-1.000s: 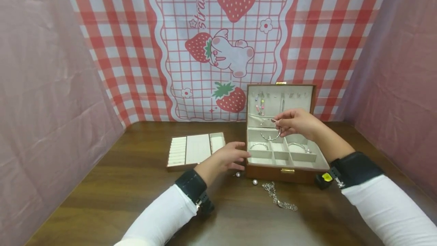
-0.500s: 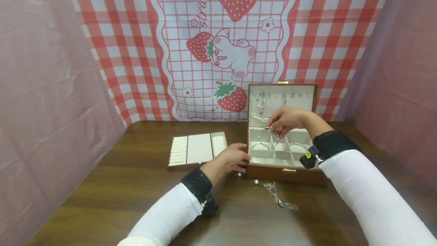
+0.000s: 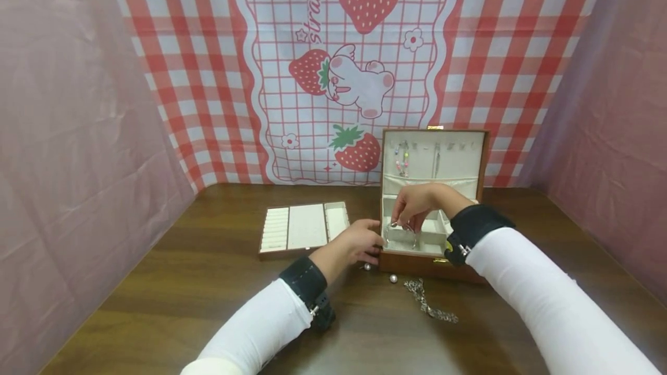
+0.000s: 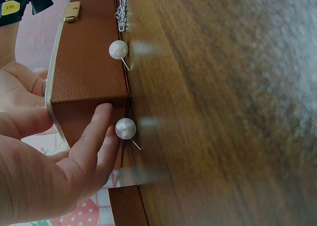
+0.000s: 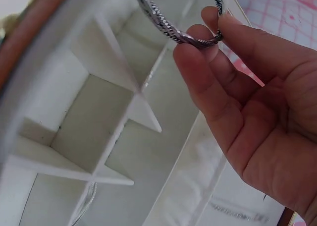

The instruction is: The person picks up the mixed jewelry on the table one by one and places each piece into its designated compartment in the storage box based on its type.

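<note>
Over the front left compartment of the open brown jewelry box [image 3: 406, 262], my right hand [image 3: 417, 204] pinches a silver twisted bangle [image 5: 161, 23] between thumb and fingertips. The bangle hangs down against that compartment in the head view. My left hand [image 3: 359, 242] rests on the box's left side, fingers [image 4: 91, 137] extended along the leather and thumb at the pale rim. A pearl earring [image 4: 125, 129] lies by those fingertips, and a second pearl earring [image 4: 118, 50] lies by the box's front. Another silver bangle [image 5: 89, 203] shows in a different compartment.
Left of the box stands a shallow cream-lined tray [image 3: 305, 225] with ring rolls. A silver chain [image 3: 424, 300] lies on the wooden table [image 3: 208, 294] in front of the box. Inside the raised lid [image 3: 458, 161] hang a colourful beaded bracelet [image 3: 406, 156] and a thin chain [image 3: 436, 161].
My right hand has moved left and down with the bangle, from above the middle of the box to its front left compartment. My left hand stays at the box's side.
</note>
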A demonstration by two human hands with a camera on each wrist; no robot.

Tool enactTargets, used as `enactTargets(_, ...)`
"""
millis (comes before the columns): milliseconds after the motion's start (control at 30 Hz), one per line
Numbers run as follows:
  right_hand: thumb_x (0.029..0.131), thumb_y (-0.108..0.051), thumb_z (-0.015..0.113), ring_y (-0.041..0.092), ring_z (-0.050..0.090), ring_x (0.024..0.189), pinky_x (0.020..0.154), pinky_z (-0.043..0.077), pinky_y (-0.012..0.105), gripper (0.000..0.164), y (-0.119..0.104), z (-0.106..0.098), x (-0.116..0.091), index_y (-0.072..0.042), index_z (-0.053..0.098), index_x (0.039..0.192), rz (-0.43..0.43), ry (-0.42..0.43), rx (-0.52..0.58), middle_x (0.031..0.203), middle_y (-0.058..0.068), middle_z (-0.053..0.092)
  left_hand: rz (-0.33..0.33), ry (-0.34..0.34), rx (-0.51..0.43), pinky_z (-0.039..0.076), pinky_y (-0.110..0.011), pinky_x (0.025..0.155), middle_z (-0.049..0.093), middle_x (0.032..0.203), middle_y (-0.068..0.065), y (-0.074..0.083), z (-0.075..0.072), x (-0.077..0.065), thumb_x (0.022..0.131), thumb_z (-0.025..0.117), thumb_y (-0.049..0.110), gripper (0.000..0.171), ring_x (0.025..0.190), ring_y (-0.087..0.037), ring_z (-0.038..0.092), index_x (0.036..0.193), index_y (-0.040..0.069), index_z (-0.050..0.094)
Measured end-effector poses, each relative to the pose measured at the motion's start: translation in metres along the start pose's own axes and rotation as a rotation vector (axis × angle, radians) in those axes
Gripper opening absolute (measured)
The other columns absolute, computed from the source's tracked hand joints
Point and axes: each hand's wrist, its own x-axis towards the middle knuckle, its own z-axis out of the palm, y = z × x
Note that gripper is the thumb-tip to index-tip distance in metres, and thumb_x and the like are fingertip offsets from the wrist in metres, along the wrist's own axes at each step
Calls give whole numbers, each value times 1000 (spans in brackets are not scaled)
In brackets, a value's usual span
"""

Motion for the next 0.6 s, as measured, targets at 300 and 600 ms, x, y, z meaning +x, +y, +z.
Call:
enactTargets(300,86,6,61,13,62,58,62,60,32,16,-8,16,5,9,67,100,42,-4,-137,71,4,63,1,-1,5,59,-46,76,61,110,-23,0,1,0,88,58,-8,66,98,-36,63,148,0,34)
enactTargets(600,83,9,60,12,61,58,65,61,34,15,-11,25,4,6,68,96,41,-4,-237,72,6,64,-1,7,6,60,-45,75,60,105,-19,0,1,-1,88,58,-7,64,95,-33,63,147,1,36)
